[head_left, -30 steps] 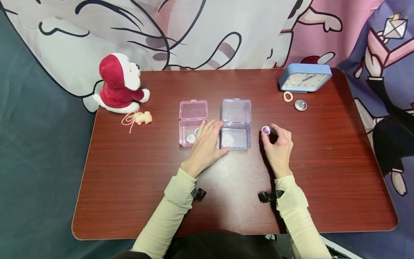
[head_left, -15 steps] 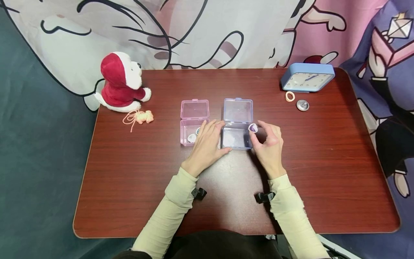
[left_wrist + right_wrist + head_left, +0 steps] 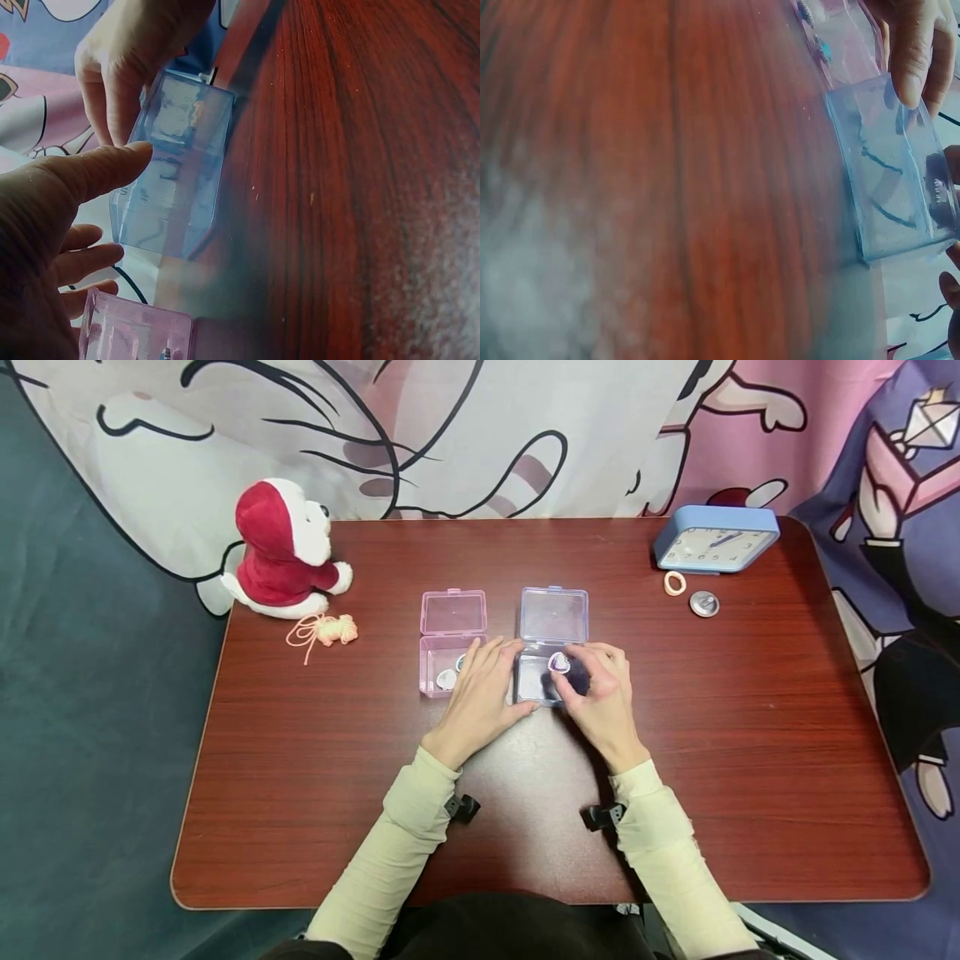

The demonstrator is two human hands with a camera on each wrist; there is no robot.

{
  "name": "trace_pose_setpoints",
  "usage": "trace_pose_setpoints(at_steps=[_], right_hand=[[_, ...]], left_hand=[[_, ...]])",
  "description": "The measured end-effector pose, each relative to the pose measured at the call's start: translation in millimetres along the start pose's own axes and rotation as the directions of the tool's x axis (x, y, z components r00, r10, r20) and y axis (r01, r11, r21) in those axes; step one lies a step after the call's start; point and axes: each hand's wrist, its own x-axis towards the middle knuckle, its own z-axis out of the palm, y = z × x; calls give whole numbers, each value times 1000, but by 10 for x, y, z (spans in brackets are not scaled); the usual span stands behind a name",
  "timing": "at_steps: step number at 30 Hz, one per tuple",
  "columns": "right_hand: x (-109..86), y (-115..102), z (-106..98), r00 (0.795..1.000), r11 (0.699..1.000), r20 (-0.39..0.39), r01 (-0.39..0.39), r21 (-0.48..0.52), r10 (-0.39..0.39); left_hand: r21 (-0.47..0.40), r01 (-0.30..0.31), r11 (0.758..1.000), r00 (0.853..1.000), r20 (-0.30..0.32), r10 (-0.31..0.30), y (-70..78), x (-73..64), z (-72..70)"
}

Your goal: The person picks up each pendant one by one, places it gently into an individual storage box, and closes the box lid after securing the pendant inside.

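Pinches a purple piece between thumb and index finger of the right hand, over the open compartment of the blue box, toward its hinge side; cannot tell for certain whether above or below the rim. Rests the left hand along the left side of that box, fingers long and relaxed, between it and the pink box. Has both boxes open near the middle of the surface, closer to its far edge than to its near edge.

To set the piece down well, as seems to be the step in hand: lower it straight, clear of the hinge and the right wall, let it meet the floor of the compartment, then part the fingers only slightly. Brace the near left corner lightly without pushing; expect thin plastic to slide easily if knocked.

From the right wrist, catch the left thumb at the near side of the blue box, the purple piece as a dark shape through clear plastic, and a turquoise spot at the pink box, hard to make out from the head. From the left wrist, find the right hand beyond the blue box, but not the piece itself. From the head, read the wider layout: silver disc and peach ring beside the clock near the far right corner, plush toy and yarn near the far left corner.
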Motion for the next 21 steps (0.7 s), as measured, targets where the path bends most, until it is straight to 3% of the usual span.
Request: trace_pose_setpoints(at_steps=[21], right_hand=[[36,-35,8,997,999,71,1,-48,2]], left_hand=[[-8,3,1000,1000,7,-3,5,3,-5]])
